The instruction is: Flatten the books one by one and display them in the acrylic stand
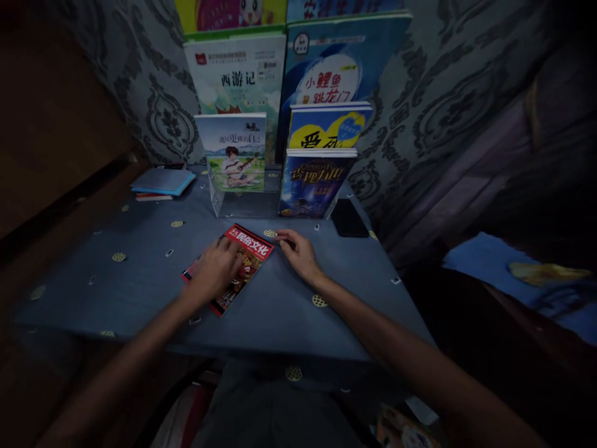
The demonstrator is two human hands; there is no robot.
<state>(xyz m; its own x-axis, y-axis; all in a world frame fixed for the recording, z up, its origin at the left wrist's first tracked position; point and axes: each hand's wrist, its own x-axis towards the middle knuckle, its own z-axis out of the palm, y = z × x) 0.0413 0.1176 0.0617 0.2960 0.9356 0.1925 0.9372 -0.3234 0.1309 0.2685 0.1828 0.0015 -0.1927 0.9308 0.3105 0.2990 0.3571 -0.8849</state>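
A red book (pixel 252 244) with white Chinese lettering lies tilted on the patterned blue-grey tablecloth (pixel 149 292). My left hand (pixel 215 264) rests on its cover, fingers slightly bent and laid over the picture, hiding the middle and left part of it. Close to the book's upper right corner is my right hand (pixel 301 252), its thumb and forefinger apart and nothing visible between them. Whether the right fingertips touch the book's corner, I cannot tell.
Behind the hands a clear stand (pixel 219 205) holds several upright books, among them a dark blue one (pixel 312 186) and one with a guitar player (pixel 237 152). A black phone (pixel 351 218) lies to the right. A small stack of books (pixel 163 182) sits back left.
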